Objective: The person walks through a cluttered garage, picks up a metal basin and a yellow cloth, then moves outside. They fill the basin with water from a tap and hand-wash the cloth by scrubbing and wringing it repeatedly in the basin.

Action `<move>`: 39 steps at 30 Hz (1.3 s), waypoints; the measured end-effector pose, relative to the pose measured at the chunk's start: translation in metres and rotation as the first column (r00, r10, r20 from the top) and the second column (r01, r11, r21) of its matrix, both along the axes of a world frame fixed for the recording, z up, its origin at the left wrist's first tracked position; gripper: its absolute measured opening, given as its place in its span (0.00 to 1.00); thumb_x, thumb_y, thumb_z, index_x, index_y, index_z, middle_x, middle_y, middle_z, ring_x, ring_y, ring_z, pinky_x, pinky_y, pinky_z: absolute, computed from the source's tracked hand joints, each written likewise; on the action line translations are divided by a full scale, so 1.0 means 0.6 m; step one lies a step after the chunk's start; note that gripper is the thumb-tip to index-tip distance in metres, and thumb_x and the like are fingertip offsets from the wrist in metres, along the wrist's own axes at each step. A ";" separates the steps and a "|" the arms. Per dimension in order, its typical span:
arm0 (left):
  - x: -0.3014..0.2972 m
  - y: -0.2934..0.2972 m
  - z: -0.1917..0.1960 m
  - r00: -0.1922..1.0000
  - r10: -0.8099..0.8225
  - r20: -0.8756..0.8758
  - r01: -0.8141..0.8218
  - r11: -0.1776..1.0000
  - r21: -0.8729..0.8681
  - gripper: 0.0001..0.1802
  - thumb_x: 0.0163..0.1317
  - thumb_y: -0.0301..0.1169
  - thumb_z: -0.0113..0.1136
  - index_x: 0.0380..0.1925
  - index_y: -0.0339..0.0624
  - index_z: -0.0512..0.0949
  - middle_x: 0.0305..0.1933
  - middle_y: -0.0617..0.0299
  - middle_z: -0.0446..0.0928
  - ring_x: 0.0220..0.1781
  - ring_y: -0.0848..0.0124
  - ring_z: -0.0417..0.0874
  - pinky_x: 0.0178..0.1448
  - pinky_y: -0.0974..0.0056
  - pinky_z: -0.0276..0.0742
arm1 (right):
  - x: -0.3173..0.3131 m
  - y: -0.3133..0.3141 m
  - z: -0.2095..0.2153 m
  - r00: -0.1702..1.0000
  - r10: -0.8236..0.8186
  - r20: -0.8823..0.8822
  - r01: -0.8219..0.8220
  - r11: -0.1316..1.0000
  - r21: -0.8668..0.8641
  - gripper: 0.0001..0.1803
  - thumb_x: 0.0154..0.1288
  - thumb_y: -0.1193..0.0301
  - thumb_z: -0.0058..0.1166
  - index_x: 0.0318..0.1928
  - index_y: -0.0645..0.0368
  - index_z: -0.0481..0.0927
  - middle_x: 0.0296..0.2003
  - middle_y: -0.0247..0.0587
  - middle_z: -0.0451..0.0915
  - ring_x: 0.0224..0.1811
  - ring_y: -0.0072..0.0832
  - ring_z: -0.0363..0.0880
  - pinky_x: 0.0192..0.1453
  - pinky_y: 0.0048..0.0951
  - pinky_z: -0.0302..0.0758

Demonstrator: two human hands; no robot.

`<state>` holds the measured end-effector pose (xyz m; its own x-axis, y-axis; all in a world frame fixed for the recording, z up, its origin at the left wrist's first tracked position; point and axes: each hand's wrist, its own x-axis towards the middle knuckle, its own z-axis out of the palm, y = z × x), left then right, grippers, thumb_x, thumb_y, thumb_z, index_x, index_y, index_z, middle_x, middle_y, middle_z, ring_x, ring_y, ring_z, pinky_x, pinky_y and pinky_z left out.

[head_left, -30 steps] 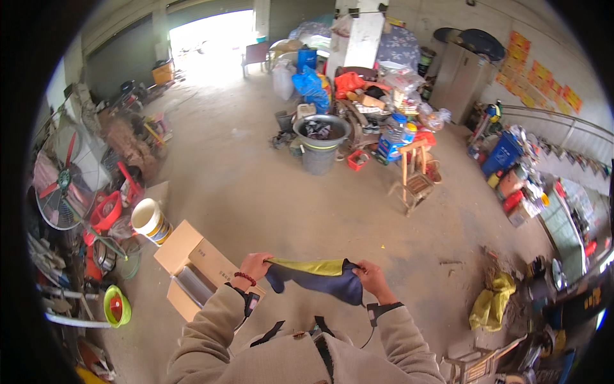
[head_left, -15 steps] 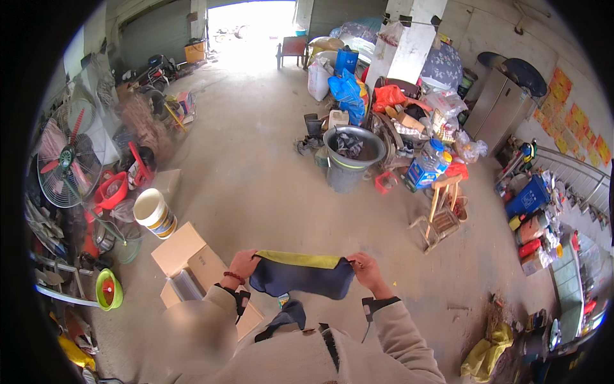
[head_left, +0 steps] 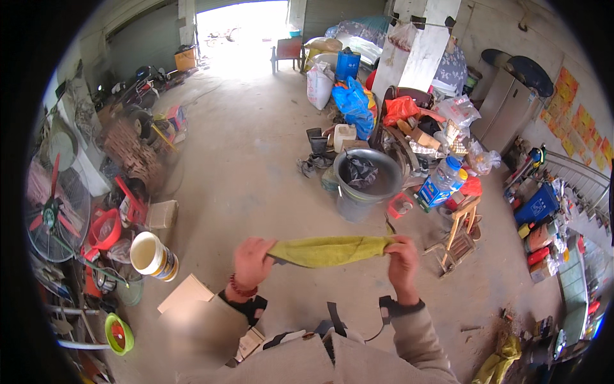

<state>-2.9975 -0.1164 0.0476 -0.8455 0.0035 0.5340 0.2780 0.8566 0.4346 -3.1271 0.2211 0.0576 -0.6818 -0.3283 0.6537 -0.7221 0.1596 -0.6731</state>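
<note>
A yellow-green piece of cloth (head_left: 329, 251) is stretched level in front of my chest, with a bit of its dark side showing by its left end. My left hand (head_left: 252, 264), with a red bead bracelet at the wrist, grips the left end. At the opposite end my right hand (head_left: 403, 265) pinches the cloth between thumb and fingers. Beneath and to the left, an opened cardboard box (head_left: 185, 293) lies on the floor, partly hidden by my left arm.
A white bucket (head_left: 146, 253), a standing fan (head_left: 54, 214) and a green basin (head_left: 120, 333) line the left side. Ahead to the right are a large grey tub (head_left: 358, 198), a small wooden chair (head_left: 457, 237) and piled bags. A yellow sack (head_left: 502, 360) lies at the lower right.
Both hands have risen with the cloth. Its broad dark face was hanging down before; now the yellow-green side fills most of what shows. My view has shifted slightly.
</note>
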 end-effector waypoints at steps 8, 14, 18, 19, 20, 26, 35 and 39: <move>-0.207 -0.211 -0.153 0.905 0.233 0.357 -0.213 0.972 -0.096 0.07 0.54 0.30 0.57 0.33 0.44 0.78 0.33 0.54 0.79 0.38 0.53 0.80 0.41 0.54 0.77 | -0.273 -0.173 -0.158 0.967 0.115 0.228 -0.185 0.930 0.317 0.13 0.48 0.88 0.44 0.28 0.56 0.76 0.27 0.39 0.75 0.33 0.38 0.77 0.36 0.28 0.71; -0.342 -0.371 -0.074 0.850 0.314 0.424 -0.289 0.949 -0.124 0.08 0.53 0.30 0.57 0.33 0.43 0.78 0.35 0.52 0.79 0.39 0.52 0.79 0.43 0.53 0.76 | -0.502 -0.370 -0.163 0.899 0.293 0.326 -0.360 0.918 0.167 0.13 0.51 0.88 0.44 0.29 0.57 0.77 0.29 0.36 0.75 0.31 0.32 0.75 0.36 0.26 0.71; -0.434 -0.444 -0.052 0.754 0.438 0.490 -0.413 0.896 -0.167 0.08 0.55 0.29 0.56 0.35 0.42 0.77 0.34 0.51 0.79 0.39 0.51 0.80 0.43 0.52 0.76 | -0.638 -0.510 -0.151 0.895 0.330 0.302 -0.388 0.909 0.156 0.11 0.54 0.86 0.45 0.29 0.57 0.78 0.30 0.37 0.76 0.30 0.31 0.75 0.34 0.26 0.71; -0.452 -0.461 -0.057 0.733 0.481 0.481 -0.465 0.870 -0.163 0.07 0.55 0.29 0.56 0.35 0.42 0.77 0.34 0.50 0.79 0.39 0.50 0.80 0.43 0.52 0.76 | -0.668 -0.540 -0.153 0.865 0.349 0.359 -0.424 0.893 0.151 0.11 0.54 0.86 0.45 0.29 0.57 0.78 0.30 0.37 0.76 0.29 0.31 0.75 0.34 0.26 0.71; -0.469 -0.479 -0.064 0.711 0.528 0.463 -0.521 0.839 -0.156 0.07 0.56 0.29 0.56 0.35 0.41 0.77 0.34 0.50 0.80 0.39 0.50 0.80 0.43 0.52 0.76 | -0.695 -0.568 -0.155 0.824 0.360 0.437 -0.462 0.873 0.153 0.10 0.55 0.85 0.45 0.29 0.57 0.78 0.30 0.37 0.76 0.29 0.32 0.75 0.34 0.26 0.71; -0.598 -0.626 -0.108 0.688 0.593 0.418 -0.669 0.741 0.050 0.08 0.59 0.29 0.54 0.36 0.40 0.79 0.35 0.48 0.79 0.39 0.49 0.80 0.41 0.54 0.75 | -0.844 -0.717 -0.173 0.811 0.431 0.396 -0.537 0.818 0.209 0.09 0.55 0.84 0.46 0.29 0.59 0.78 0.31 0.39 0.77 0.30 0.32 0.76 0.36 0.28 0.73; -0.937 -0.906 -0.112 0.742 0.496 0.451 -0.619 0.765 0.177 0.11 0.63 0.34 0.52 0.38 0.40 0.79 0.33 0.46 0.79 0.37 0.47 0.80 0.38 0.53 0.75 | -1.092 -0.981 -0.174 0.867 0.314 0.388 -0.435 0.856 0.279 0.11 0.54 0.85 0.47 0.31 0.57 0.79 0.32 0.43 0.78 0.35 0.40 0.78 0.39 0.32 0.75; -1.090 -1.030 -0.085 0.757 0.469 0.455 -0.576 0.808 0.126 0.12 0.63 0.36 0.51 0.38 0.41 0.78 0.32 0.44 0.78 0.36 0.46 0.79 0.37 0.50 0.74 | -1.194 -1.065 -0.156 0.887 0.315 0.339 -0.396 0.895 0.204 0.14 0.49 0.89 0.44 0.31 0.59 0.78 0.31 0.38 0.77 0.34 0.32 0.77 0.40 0.26 0.73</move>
<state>-3.6515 -0.7344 -0.0035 -0.8067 -0.5846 0.0867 -0.4171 0.6672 0.6172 -3.8436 -0.4179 -0.0361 -0.6308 -0.7146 0.3023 -0.5427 0.1279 -0.8301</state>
